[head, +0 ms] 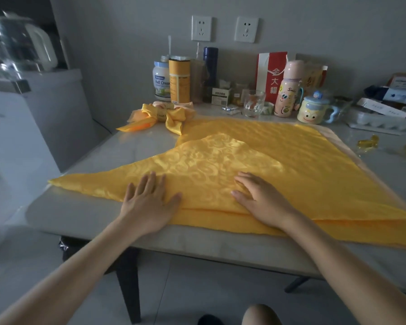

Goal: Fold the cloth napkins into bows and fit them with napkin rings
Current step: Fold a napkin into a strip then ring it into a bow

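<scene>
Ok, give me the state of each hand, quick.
Left hand: open, fingers flat, pressing on the yellow napkin.
Right hand: open, fingers flat, pressing on the same napkin.

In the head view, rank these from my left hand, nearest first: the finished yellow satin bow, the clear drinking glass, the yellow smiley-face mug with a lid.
From the left hand:
1. finished yellow satin bow, beyond it, back left.
2. clear drinking glass, back centre.
3. yellow smiley-face mug with a lid, back right.
</scene>
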